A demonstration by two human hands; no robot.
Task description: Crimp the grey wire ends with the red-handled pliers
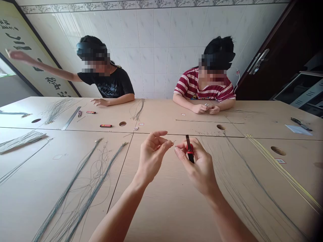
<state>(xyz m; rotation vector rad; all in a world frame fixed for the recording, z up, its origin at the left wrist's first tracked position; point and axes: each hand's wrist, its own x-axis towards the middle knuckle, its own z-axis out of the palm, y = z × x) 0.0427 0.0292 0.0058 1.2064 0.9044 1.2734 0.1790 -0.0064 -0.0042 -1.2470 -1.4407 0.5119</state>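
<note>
In the head view my left hand (152, 153) is raised above the table, thumb and fingertip pinched on a small gold-coloured piece (173, 143). A thin end sticks out from it toward the right; its exact kind is too small to make out. My right hand (199, 161) is a short gap away, fingers closed around a small red-and-black tool (190, 151). The tool stands roughly upright between thumb and fingers, its black top end pointing away from me. Part of it is hidden by the fingers.
Bundles of grey-green cords (93, 191) lie at the left, yellow cords (277, 164) at the right. Across the table are a ruler (71, 118), a lighter (106, 126) and a utility knife (301, 124). Two people sit opposite; one holds something small (207, 105). Round holes (221, 127) pierce the tabletop.
</note>
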